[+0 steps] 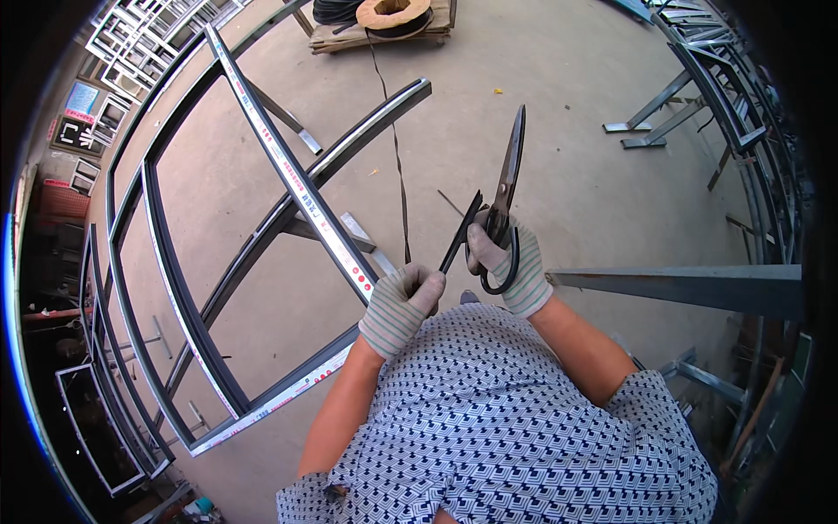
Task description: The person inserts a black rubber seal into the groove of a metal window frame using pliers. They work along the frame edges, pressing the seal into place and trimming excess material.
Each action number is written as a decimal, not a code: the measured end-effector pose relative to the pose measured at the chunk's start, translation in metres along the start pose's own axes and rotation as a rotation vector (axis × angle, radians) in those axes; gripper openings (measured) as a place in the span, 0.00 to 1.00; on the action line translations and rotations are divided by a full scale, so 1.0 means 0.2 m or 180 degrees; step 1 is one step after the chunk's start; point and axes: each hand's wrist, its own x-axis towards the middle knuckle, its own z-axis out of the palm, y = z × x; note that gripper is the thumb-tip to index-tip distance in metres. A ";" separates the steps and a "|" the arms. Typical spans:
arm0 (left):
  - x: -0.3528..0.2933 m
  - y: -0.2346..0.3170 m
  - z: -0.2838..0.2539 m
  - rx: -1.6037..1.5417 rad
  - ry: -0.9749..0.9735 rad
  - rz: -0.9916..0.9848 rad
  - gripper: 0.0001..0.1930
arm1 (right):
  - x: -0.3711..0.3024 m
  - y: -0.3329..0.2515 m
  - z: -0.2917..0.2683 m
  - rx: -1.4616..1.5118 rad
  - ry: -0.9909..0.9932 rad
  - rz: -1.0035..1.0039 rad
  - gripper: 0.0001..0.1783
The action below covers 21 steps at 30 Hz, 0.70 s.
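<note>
In my right hand [515,262], gloved in pale striped knit, is a pair of scissors [509,175] with black handles. Their blades point up and away from me and look closed or nearly so. My left hand [403,301], in a matching glove, pinches a black rubber-like strip [397,166]. A short end of the strip [460,232] sticks out past my left fingers and reaches close to my right thumb; whether the thumb touches it, I cannot tell. From the left hand the strip trails away over the floor toward a coil.
A large metal window frame [305,192] with several bars stands at the left, close to my left hand. Far off, a coil on a spool [394,16] rests on a wooden dolly [336,39]. A grey metal beam [681,284] juts in from the right, with metal stands [659,109] beyond.
</note>
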 end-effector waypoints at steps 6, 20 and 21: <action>0.00 -0.04 0.01 0.0217 -0.0090 -0.0009 0.12 | 0.02 0.01 -0.02 -0.0163 0.0146 0.0017 0.11; 0.01 -0.07 -0.02 0.0558 0.0436 0.0595 0.15 | -0.03 -0.02 -0.02 -0.0333 -0.0307 0.0161 0.12; 0.01 -0.07 -0.02 0.0564 0.0424 0.0614 0.15 | -0.03 -0.02 -0.01 -0.0306 -0.0333 0.0145 0.12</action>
